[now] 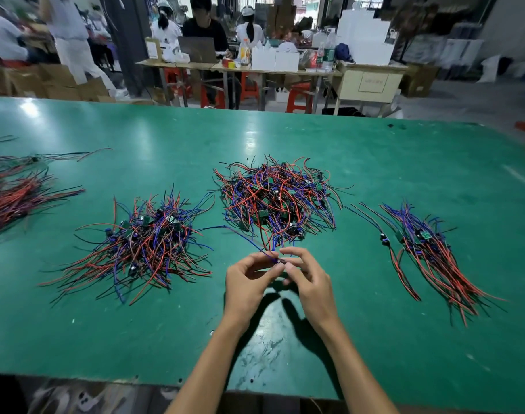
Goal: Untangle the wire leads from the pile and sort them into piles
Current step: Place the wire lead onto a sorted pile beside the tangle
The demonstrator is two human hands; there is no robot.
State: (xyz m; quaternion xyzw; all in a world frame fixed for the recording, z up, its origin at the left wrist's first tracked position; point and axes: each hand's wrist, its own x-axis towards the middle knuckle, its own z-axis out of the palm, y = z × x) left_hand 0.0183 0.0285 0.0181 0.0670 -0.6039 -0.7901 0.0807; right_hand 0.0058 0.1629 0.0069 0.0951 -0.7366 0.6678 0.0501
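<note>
I have my left hand (249, 279) and right hand (307, 279) together, both pinching one wire lead (274, 258) whose strands run up into the tangled pile (277, 201) at twelve o'clock. I judge this the untangling step. Next I must draw it free gently, then lay it on the sorted pile (428, 252) at three o'clock.

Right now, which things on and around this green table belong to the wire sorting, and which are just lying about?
Job:
tangled middle pile
left pile
straightened right pile
far-left bundle
lead pinched by left hand and right hand

Lying about:
laptop
white boxes
bottle
red stools
</note>
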